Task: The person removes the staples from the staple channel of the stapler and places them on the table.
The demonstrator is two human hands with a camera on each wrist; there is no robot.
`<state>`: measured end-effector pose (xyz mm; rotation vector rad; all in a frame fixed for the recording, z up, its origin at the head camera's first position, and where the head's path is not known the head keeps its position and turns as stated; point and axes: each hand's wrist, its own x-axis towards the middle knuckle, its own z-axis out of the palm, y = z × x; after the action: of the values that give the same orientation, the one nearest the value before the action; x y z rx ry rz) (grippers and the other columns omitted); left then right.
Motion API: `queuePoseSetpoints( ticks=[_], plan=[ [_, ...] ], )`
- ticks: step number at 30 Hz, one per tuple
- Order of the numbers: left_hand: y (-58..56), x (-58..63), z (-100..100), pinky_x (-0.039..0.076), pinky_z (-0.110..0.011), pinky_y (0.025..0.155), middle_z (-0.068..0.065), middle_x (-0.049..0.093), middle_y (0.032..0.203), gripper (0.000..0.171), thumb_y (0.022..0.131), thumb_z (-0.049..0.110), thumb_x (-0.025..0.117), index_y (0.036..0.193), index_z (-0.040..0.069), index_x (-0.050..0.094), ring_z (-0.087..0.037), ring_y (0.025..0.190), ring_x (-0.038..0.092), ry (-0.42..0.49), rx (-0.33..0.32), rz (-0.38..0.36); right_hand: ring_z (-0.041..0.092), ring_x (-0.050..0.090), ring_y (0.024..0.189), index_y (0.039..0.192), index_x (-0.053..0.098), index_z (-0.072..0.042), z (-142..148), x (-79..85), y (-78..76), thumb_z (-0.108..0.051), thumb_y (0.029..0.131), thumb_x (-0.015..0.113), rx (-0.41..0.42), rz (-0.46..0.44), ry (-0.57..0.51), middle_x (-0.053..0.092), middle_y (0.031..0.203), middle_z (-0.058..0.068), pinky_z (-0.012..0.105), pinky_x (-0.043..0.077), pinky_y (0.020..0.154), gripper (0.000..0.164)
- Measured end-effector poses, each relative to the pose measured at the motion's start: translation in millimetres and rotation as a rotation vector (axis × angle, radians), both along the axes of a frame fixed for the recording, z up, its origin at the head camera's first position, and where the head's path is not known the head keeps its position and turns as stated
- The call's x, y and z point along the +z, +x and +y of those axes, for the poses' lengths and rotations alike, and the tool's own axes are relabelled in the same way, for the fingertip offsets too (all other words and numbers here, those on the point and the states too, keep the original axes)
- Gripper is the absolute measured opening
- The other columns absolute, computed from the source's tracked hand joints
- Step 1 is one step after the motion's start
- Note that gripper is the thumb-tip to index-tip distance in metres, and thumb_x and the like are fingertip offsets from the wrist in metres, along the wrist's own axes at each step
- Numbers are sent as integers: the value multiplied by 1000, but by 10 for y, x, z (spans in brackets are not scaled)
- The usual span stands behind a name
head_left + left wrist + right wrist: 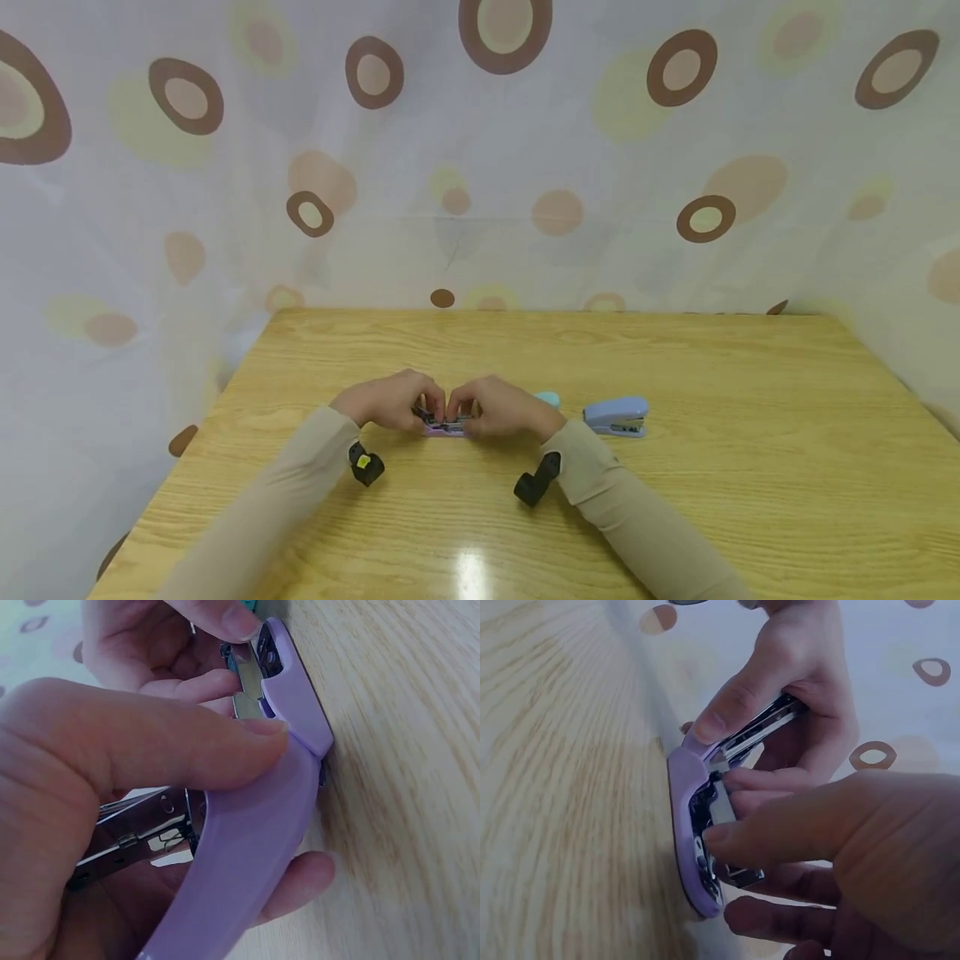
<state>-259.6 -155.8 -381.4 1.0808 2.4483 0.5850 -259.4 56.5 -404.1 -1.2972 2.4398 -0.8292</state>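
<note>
A purple stapler [444, 432] lies folded wide open on the wooden table, low between the two hands. My left hand [393, 402] grips its purple handle [247, 832], thumb on the outer side, as the left wrist view shows. Inside the handle a dark metal staple rail [131, 832] swings away. At the other end, my right hand [510, 408] holds the shiny metal channel [721, 801] above the purple base [682, 784], its thumb against one side and fingers behind. Whether staples sit in the channel, I cannot tell.
A periwinkle-blue stapler [617, 414] stands on the table [720, 500] right of the right hand. Partly hidden behind that hand is a teal object [548, 399]. A curtain [510, 150] with brown rings and spots hangs behind the table's far edge.
</note>
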Motion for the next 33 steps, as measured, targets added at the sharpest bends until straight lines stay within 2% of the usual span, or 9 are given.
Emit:
queuePoseSetpoints(
  ticks=[9,17,25,33],
  plan=[
    [4,-4,27,49,-26,75,4,67,92,19,75,-3,74,85,13,69,-9,84,59,11,23,-25,10,46,71,92,63,-13,-37,-54,-55,5,79,61,39,23,36,60,86,-1,21,39,64,22],
    [23,37,22,50,-26,77,3,68,91,17,76,-2,75,86,11,69,-11,88,62,18,-3,-22,11,45,71,91,60,-13,-49,-64,-57,4,79,61,38,28,40,59,84,2,22,38,64,21],
    [32,36,44,50,-27,76,3,67,91,17,77,-1,75,86,11,68,-11,85,60,0,11,-17,12,49,73,91,59,-14,-10,-58,-46,5,79,63,39,13,-3,59,87,-2,22,42,66,23],
    [46,33,30,49,-26,75,3,65,92,17,78,-1,74,86,12,68,-11,83,59,-13,31,-11,9,48,64,82,55,-11,14,-4,-34,6,77,69,-7,15,-60,57,80,-1,19,40,59,23]
  ],
)
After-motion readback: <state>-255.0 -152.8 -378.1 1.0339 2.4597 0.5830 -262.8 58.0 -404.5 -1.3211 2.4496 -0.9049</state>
